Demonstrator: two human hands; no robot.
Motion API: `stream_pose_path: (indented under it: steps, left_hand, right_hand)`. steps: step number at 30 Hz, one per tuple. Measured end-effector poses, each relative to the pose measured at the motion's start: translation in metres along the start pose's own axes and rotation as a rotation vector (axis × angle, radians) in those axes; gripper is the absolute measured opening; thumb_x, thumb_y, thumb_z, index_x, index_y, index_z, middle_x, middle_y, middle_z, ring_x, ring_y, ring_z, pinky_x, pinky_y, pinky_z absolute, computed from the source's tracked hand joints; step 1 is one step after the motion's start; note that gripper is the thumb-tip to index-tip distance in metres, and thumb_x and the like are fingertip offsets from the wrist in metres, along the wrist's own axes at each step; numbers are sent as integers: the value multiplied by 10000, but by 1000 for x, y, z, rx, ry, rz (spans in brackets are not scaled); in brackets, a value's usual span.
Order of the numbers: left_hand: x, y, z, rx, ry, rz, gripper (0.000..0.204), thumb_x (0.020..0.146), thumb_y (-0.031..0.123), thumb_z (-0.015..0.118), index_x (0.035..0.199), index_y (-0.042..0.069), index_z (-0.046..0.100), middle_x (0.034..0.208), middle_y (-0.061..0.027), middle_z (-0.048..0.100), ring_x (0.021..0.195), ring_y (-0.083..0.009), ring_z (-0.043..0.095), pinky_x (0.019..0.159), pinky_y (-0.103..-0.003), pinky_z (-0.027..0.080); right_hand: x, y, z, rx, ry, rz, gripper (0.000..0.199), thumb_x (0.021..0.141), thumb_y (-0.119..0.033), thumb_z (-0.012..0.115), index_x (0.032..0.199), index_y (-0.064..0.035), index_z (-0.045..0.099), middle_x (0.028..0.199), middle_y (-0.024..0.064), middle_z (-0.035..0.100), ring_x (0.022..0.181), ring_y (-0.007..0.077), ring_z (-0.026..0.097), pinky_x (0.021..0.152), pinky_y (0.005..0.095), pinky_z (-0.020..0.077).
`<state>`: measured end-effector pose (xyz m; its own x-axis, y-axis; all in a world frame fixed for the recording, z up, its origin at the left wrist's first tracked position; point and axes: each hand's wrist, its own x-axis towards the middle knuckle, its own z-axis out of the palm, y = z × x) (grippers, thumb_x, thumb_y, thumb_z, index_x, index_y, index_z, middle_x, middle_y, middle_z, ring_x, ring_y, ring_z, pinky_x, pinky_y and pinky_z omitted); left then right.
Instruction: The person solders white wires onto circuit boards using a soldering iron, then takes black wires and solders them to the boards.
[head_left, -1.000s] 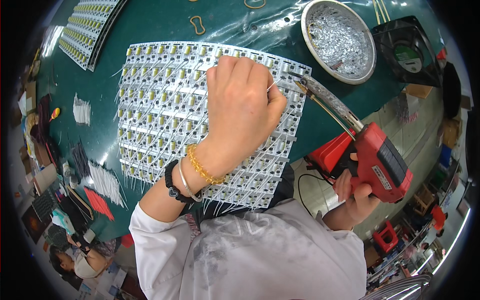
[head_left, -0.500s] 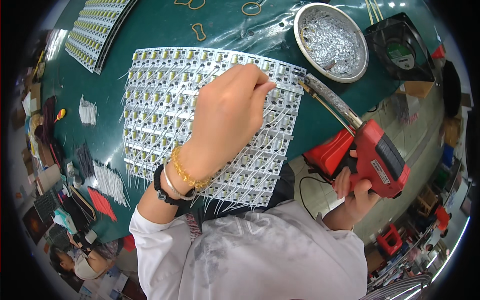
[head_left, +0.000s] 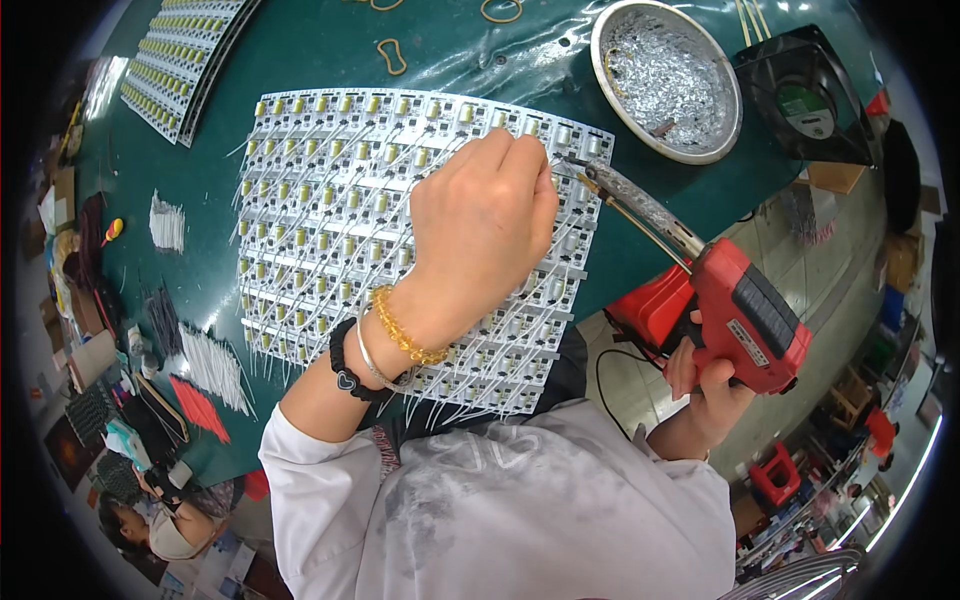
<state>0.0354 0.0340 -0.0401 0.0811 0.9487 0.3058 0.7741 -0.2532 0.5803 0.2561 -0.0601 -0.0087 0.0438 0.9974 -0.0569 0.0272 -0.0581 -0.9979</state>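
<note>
A large panel of small white circuit boards [head_left: 345, 245] lies before me, with rows of yellow-green components and thin white wires slanting off it. My left hand [head_left: 485, 215] rests over its upper right part, fingers curled into a pinch. Whatever the fingertips hold is hidden behind the hand. In my right hand [head_left: 708, 395] is a red soldering gun [head_left: 755, 315], gripped by its handle. Its metal barrel points up and left, and the tip meets the panel's upper right area beside my left fingertips. A thin guide tube runs along under the barrel.
Beyond the panel stands a metal bowl [head_left: 665, 85] of silvery scraps, beside a black fan [head_left: 805, 95]. Another stack of boards [head_left: 185, 65] sits far left. Bundles of white wires [head_left: 212, 368] and red wires [head_left: 200, 408] lie on the green table [head_left: 290, 50]. A person [head_left: 165, 525] sits lower left.
The soldering gun's tip has moved left and slightly down onto the panel, close to my left fingers. My left hand has shifted slightly right, its fingers more tucked in.
</note>
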Motion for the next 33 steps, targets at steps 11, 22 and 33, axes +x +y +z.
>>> stream_pose_path:
  steps: [11,22,33]
  left_hand:
    - [1,0,-2,3,14,37,119,722,73,626,667,59,522,626,-70,500,584,-240,551,476,-357,419]
    - [2,-3,0,-18,21,58,113,709,70,634,661,60,532,622,-72,503,574,-239,551,465,-356,416]
    - [-1,-5,-52,189,66,80,67,730,76,604,720,60,539,698,-97,507,651,-270,549,550,-376,449]
  right_hand:
    - [-3,2,-8,-52,-21,20,530,862,-382,604,1053,96,478,485,34,451,371,103,425,373,237,347]
    - [-4,2,-4,-14,-1,-43,643,870,-405,582,1159,147,418,472,25,434,333,102,385,344,227,314]
    - [-5,13,-13,128,-24,-90,624,904,-431,509,1208,99,381,477,8,375,357,90,344,372,228,332]
